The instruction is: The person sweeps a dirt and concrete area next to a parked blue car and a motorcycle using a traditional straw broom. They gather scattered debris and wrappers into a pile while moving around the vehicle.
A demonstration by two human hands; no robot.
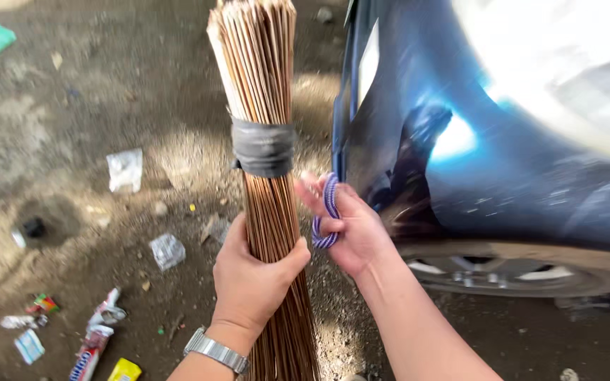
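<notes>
— Left hand (254, 271)?
— Mine, clamped round the stick broom (266, 176), upright beside the blue car (488, 162).
— Right hand (351, 229)?
— Fingers closed on a purple cord (327, 212), just beside the broom.

Your hands are bare, no gloves, no rings visible. Your forearms are bare too, no sleeves in frame. Your left hand (252, 275) has a silver metal link wristwatch (215, 350) at the wrist, lower centre of frame. Your right hand (351, 229) wears nothing at the wrist.

Stick bundle (266, 183) stands between littered ground (72, 212) and car (503, 162).
</notes>
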